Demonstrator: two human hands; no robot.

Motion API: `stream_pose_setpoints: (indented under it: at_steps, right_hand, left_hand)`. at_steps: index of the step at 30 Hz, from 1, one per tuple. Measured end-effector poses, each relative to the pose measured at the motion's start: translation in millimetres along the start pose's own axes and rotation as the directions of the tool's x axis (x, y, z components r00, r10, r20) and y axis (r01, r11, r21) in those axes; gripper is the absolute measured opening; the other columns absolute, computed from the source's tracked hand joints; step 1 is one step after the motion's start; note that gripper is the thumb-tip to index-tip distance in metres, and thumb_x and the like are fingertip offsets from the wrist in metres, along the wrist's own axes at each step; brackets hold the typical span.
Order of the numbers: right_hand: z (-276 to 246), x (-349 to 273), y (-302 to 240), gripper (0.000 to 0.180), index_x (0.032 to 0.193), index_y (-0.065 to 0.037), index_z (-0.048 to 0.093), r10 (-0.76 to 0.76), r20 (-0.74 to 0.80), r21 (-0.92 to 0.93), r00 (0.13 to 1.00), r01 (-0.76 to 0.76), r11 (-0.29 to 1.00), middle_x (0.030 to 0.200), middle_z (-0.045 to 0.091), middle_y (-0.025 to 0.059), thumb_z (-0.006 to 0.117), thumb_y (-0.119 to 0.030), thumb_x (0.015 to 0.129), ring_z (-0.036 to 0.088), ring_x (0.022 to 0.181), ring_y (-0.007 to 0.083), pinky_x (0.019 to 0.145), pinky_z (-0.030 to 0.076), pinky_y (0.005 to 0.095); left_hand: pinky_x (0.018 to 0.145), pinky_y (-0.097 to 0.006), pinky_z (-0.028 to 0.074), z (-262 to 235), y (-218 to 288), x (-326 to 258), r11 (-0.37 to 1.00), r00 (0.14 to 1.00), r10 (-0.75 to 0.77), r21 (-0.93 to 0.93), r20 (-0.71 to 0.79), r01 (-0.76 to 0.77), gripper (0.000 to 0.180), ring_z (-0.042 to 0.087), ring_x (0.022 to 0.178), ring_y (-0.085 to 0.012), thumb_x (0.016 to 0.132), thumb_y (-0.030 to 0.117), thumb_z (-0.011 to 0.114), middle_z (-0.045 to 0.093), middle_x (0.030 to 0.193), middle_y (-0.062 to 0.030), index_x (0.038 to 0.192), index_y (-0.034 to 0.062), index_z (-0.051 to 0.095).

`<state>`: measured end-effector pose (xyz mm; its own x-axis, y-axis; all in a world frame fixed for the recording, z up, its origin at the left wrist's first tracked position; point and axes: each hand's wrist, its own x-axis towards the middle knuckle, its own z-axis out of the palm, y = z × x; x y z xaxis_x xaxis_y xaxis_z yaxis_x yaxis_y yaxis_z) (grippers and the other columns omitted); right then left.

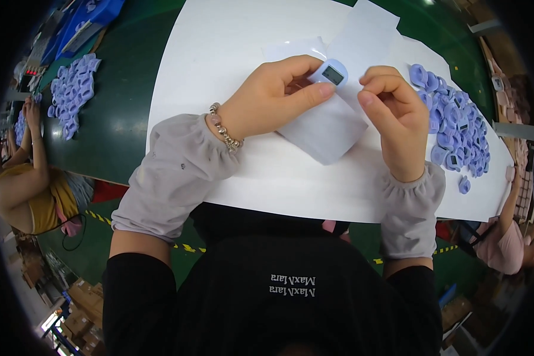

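Note:
My left hand (276, 95) is closed on a small light-blue digital device (331, 73), gripped between thumb and fingers. Its dark rectangular display faces up. Just to the right, my right hand (397, 113) is curled, thumb and fingertips drawn close together. It is apart from the device, and anything small in its pinch cannot be made out. Below both hands, a pale grey-blue sheet (326, 133) lies on the white table covering (219, 71). A heap of similar light-blue devices (460, 121) sits right of my right hand, several with displays showing.
Clear film (293, 49) and another pale sheet (365, 29) lie farther back. At left, more light-blue pieces (74, 92) rest on a green table (121, 83) near a blue bin (92, 26). Other people work at both sides, including one in a yellow top (44, 202).

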<state>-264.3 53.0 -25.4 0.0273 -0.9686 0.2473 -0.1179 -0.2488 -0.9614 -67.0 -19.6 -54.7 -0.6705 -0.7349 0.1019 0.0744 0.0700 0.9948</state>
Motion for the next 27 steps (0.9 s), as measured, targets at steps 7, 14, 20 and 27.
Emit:
stream_pose_setpoints:
  at_steps: [7, 14, 20, 27]
  right_hand:
    - [10.4, 0.2, 6.9, 0.009, 0.093, 0.003, 0.058, -0.055, 0.021, -0.135, 0.998, 0.057, 0.989, 0.111, 0.052, 0.0068, 0.059, 0.002, 0.084, 0.05, 0.088, 0.0104, 0.077, 0.041, 0.0231]
    - [11.3, -0.1, 7.3, 0.007, 0.091, 0.003, 0.058, -0.031, -0.008, -0.155, 0.999, 0.03, 0.987, 0.109, 0.053, 0.0063, 0.061, 0.001, 0.084, 0.05, 0.086, 0.0101, 0.075, 0.041, 0.0223]
    - [14.4, -0.6, 8.6, 0.007, 0.091, 0.003, 0.059, -0.031, -0.044, -0.147, 0.999, 0.024, 0.989, 0.108, 0.054, 0.0059, 0.061, 0.0, 0.085, 0.05, 0.084, 0.0096, 0.073, 0.041, 0.0215]
    - [14.0, -0.8, 9.8, 0.008, 0.091, 0.003, 0.059, -0.054, -0.058, -0.171, 0.997, 0.044, 0.984, 0.108, 0.054, 0.0063, 0.062, 0.0, 0.084, 0.05, 0.084, 0.0096, 0.074, 0.041, 0.0218]
  left_hand:
    - [0.075, -0.027, 0.05, 2.5, 1.1, -1.3, 0.996, 0.999, 0.033, 0.078, 0.037, -0.036, 0.033, 0.061, 0.082, -0.0129, 0.088, 0.021, 0.064, 0.065, 0.092, -0.0062, 0.113, 0.0005, 0.06]
    - [0.078, -0.023, 0.047, 2.1, 5.1, -2.0, 0.98, 0.995, 0.042, 0.191, 0.094, -0.06, 0.03, 0.058, 0.088, -0.0086, 0.091, 0.013, 0.06, 0.063, 0.097, -0.0044, 0.117, -0.0019, 0.057]
    - [0.075, -0.024, 0.049, 4.5, 0.0, -2.0, 0.98, 0.996, 0.077, 0.179, 0.055, -0.085, 0.031, 0.06, 0.083, -0.0114, 0.089, 0.016, 0.063, 0.065, 0.093, -0.0062, 0.115, -0.001, 0.059]
    - [0.073, -0.026, 0.051, 7.7, -0.1, -1.1, 0.986, 0.995, 0.101, 0.136, 0.004, -0.101, 0.031, 0.063, 0.079, -0.0132, 0.088, 0.019, 0.065, 0.066, 0.089, -0.0081, 0.111, -0.0011, 0.061]
